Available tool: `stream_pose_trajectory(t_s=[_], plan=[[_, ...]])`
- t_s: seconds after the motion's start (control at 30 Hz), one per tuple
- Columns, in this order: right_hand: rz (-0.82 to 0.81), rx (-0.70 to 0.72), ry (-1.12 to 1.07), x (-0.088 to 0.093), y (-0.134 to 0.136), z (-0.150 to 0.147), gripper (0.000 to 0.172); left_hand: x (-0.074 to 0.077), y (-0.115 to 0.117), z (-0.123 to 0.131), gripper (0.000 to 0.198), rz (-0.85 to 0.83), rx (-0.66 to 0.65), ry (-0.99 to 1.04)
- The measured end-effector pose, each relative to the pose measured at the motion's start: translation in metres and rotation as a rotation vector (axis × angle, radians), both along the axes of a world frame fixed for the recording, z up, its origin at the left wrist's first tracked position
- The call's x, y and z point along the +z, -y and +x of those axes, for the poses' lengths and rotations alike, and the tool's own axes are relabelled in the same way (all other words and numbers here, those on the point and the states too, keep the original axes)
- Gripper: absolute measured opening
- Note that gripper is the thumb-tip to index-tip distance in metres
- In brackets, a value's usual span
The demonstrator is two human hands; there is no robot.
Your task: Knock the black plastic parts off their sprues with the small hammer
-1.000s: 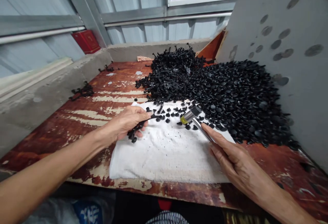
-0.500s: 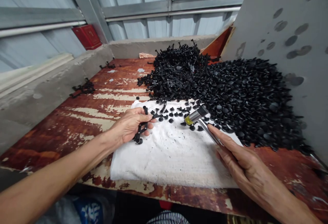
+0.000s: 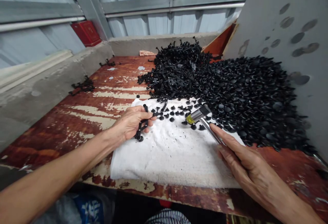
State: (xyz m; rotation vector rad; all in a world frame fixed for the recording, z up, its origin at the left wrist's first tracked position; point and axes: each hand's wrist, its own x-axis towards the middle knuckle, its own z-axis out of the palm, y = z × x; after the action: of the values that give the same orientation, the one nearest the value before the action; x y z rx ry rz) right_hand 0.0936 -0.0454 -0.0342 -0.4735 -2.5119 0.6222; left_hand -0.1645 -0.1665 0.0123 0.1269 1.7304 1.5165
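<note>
My left hand point(image 3: 133, 121) is closed, pinching a branched black plastic piece point(image 3: 140, 130) with round knobs on its ends, above the left part of a white cloth point(image 3: 164, 159). In my right hand point(image 3: 241, 155) is a small hammer point(image 3: 198, 114) with a shiny metal handle, a dark face and a yellow face. The fingers wrap its handle, and the head hovers over or rests on the cloth's upper right; I cannot tell which. Between the two hands, several loose black disc-headed pieces point(image 3: 172, 119) lie scattered on the cloth.
Behind the cloth rises a heap of tangled black branched pieces point(image 3: 176, 70). A larger pile of black disc-headed pieces point(image 3: 251, 97) leans towards a grey panel point(image 3: 276, 22) at right. The worn red-brown tabletop point(image 3: 84, 114) has a concrete ledge point(image 3: 46, 84), a few black branched pieces point(image 3: 83, 85) and a red box point(image 3: 87, 33).
The view has shifted very slightly. Both hands keep their grips and stay in nearly the same places, and the pieces on the cloth look unchanged.
</note>
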Motion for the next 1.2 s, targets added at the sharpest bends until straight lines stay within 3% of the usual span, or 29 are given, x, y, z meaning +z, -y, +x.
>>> stream_pose_trajectory(t_s=[0.33, 0.83, 1.03, 1.2], plan=[[0.082, -0.004, 0.000, 0.005, 0.001, -0.003, 0.043, -0.003, -0.001, -0.001, 0.033, 0.007, -0.017, -0.006], [0.065, -0.005, 0.011, 0.004, 0.001, -0.001, 0.044, -0.005, -0.004, -0.001, 0.032, -0.030, -0.010, -0.083], [0.095, 0.052, 0.061, 0.008, 0.000, -0.004, 0.043, -0.004, -0.004, 0.000, 0.033, -0.066, -0.018, -0.077], [0.124, 0.160, 0.035, 0.020, 0.006, -0.024, 0.049, -0.004, -0.006, -0.002, 0.033, -0.084, -0.051, -0.114]])
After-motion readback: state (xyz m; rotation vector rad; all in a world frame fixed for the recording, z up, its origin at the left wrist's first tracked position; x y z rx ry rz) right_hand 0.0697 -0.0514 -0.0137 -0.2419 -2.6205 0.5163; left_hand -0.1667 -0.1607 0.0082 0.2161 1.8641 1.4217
